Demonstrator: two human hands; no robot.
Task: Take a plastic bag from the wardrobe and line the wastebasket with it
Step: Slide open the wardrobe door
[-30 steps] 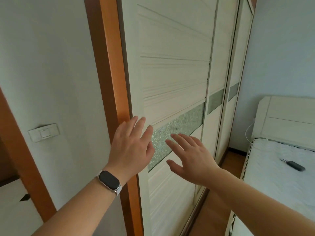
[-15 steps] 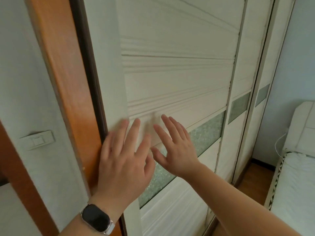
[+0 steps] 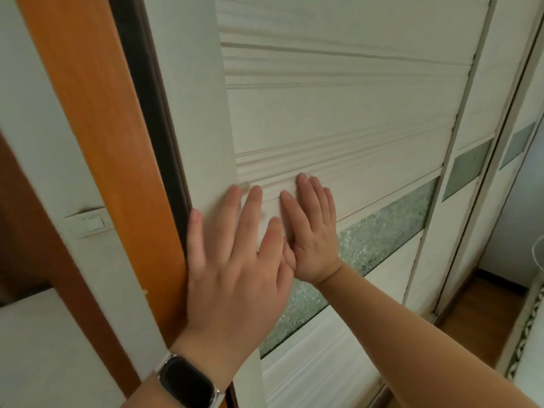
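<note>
The wardrobe's white sliding door [image 3: 338, 113] fills the view, ribbed with a band of frosted crackle glass [image 3: 388, 234] across it. My left hand [image 3: 235, 266], with a dark watch on the wrist, lies flat and spread on the door's left stile. My right hand [image 3: 312, 231] presses flat on the panel just above the glass, fingers together, touching the left hand's thumb side. Neither hand holds anything. A dark gap [image 3: 153, 113] shows between the door's edge and the orange wooden frame [image 3: 97, 128]. No plastic bag or wastebasket is in view.
A white light switch [image 3: 88, 223] sits on the wall left of the frame. More sliding doors [image 3: 482, 160] run to the right. Wooden floor [image 3: 482, 316] and a white bed edge [image 3: 530, 334] are at the lower right.
Both hands moved forward from the air and now lie flat against the door. My view has come closer to the wardrobe, and the bed has mostly left the frame.
</note>
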